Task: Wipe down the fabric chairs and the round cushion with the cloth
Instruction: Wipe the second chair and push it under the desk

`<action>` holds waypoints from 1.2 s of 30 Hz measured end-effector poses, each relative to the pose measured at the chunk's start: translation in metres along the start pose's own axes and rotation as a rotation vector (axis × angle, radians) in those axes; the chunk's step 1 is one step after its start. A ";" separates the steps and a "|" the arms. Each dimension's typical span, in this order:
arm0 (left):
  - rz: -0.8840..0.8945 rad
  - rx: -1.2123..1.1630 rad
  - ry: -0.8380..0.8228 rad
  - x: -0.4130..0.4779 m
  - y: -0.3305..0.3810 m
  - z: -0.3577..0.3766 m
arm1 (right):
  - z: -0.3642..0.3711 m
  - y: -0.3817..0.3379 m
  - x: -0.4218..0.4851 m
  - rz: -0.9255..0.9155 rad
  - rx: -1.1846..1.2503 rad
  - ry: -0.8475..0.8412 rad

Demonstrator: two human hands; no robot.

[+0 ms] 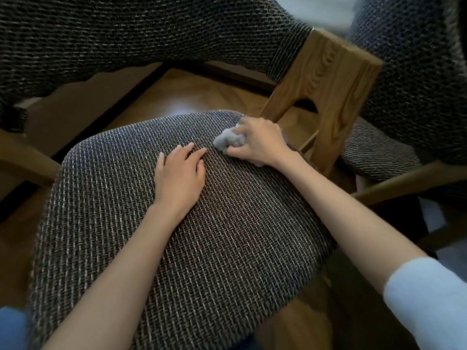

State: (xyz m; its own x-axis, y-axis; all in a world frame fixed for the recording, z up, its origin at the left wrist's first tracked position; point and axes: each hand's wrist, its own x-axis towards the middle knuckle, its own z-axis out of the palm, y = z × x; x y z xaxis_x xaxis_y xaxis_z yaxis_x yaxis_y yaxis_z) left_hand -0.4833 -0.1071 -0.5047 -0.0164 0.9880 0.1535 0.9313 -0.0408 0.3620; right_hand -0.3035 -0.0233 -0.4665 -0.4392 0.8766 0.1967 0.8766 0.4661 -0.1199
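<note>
A woven grey-brown fabric chair seat [177,248] fills the middle of the view. My left hand [179,170] lies flat on the seat with straight fingers pointing to the far right. My right hand [257,141] grips a bunched grey cloth [227,142] and presses it on the seat's far right corner, next to the wooden back post [326,92]. The chair's woven backrest [126,39] runs across the top. The round cushion is not in view.
A second fabric chair stands at the right, with its seat [374,152] and backrest [404,72] close to the wooden post. Wooden floor [192,92] shows behind the seat. A wooden armrest or rail [22,157] sits at the left.
</note>
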 end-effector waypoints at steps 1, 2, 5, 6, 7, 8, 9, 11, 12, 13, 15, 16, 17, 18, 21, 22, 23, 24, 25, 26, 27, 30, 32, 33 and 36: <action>0.000 -0.002 -0.002 -0.001 0.001 0.000 | -0.005 0.002 -0.020 -0.009 -0.001 -0.002; 0.002 -0.008 -0.004 -0.001 0.001 -0.001 | -0.010 0.004 -0.040 -0.010 0.000 0.008; 0.013 -0.014 -0.019 -0.002 0.001 -0.003 | -0.024 0.009 -0.089 0.051 0.028 0.077; 0.018 -0.010 -0.025 -0.003 0.002 -0.004 | -0.029 0.011 -0.104 0.082 0.025 0.094; 0.022 -0.008 -0.031 -0.004 0.001 -0.004 | -0.032 0.012 -0.120 0.113 0.019 0.109; 0.026 -0.007 -0.035 -0.005 0.001 -0.005 | -0.035 0.013 -0.135 0.141 0.021 0.132; 0.030 -0.004 -0.041 -0.006 0.001 -0.005 | -0.036 0.013 -0.149 0.169 0.030 0.166; 0.035 0.002 -0.056 -0.007 0.001 -0.006 | -0.037 0.007 -0.177 0.216 0.041 0.241; 0.035 0.003 -0.064 -0.008 0.002 -0.007 | -0.035 0.001 -0.189 0.223 0.052 0.271; 0.034 0.003 -0.068 -0.009 0.002 -0.007 | -0.032 -0.007 -0.201 0.221 0.073 0.297; 0.033 0.003 -0.071 -0.009 0.003 -0.007 | -0.027 -0.024 -0.219 0.221 0.127 0.348; 0.030 0.004 -0.073 -0.009 0.004 -0.007 | -0.024 -0.032 -0.224 0.223 0.149 0.370; 0.026 0.005 -0.075 -0.008 0.004 -0.007 | -0.023 -0.039 -0.228 0.219 0.165 0.389; 0.024 0.005 -0.076 -0.008 0.004 -0.007 | -0.021 -0.042 -0.230 0.208 0.177 0.399; 0.029 -0.002 -0.073 -0.009 0.004 -0.007 | -0.022 -0.034 -0.224 0.193 0.168 0.374; 0.032 -0.005 -0.070 -0.009 0.004 -0.006 | -0.024 -0.025 -0.218 0.223 0.138 0.375; 0.036 -0.006 -0.068 -0.009 0.004 -0.006 | -0.026 -0.014 -0.211 0.282 0.113 0.393; 0.041 -0.005 -0.069 -0.010 0.004 -0.006 | -0.029 -0.001 -0.203 0.368 0.109 0.415; 0.043 -0.002 -0.071 -0.010 0.003 -0.006 | -0.031 0.010 -0.196 0.461 0.131 0.431; 0.044 0.002 -0.075 -0.011 0.003 -0.006 | -0.034 0.018 -0.190 0.541 0.170 0.446; 0.045 0.008 -0.080 -0.011 0.003 -0.006 | -0.034 0.023 -0.187 0.594 0.202 0.460; 0.044 0.012 -0.084 -0.012 0.004 -0.007 | -0.030 0.009 -0.194 0.598 0.177 0.469; 0.040 0.010 -0.081 -0.013 0.006 -0.007 | -0.025 -0.019 -0.210 0.507 0.182 0.450; 0.039 0.011 -0.080 -0.012 0.006 -0.007 | -0.022 -0.035 -0.217 0.465 0.184 0.445; 0.038 0.018 -0.089 -0.013 0.007 -0.007 | -0.016 -0.081 -0.229 0.391 0.181 0.453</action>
State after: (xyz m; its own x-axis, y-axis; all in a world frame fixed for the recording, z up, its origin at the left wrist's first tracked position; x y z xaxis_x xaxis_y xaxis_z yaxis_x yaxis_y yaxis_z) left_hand -0.4798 -0.1210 -0.4974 0.0512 0.9951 0.0842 0.9369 -0.0771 0.3411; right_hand -0.2708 -0.2642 -0.4863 0.0690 0.8673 0.4931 0.8908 0.1690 -0.4219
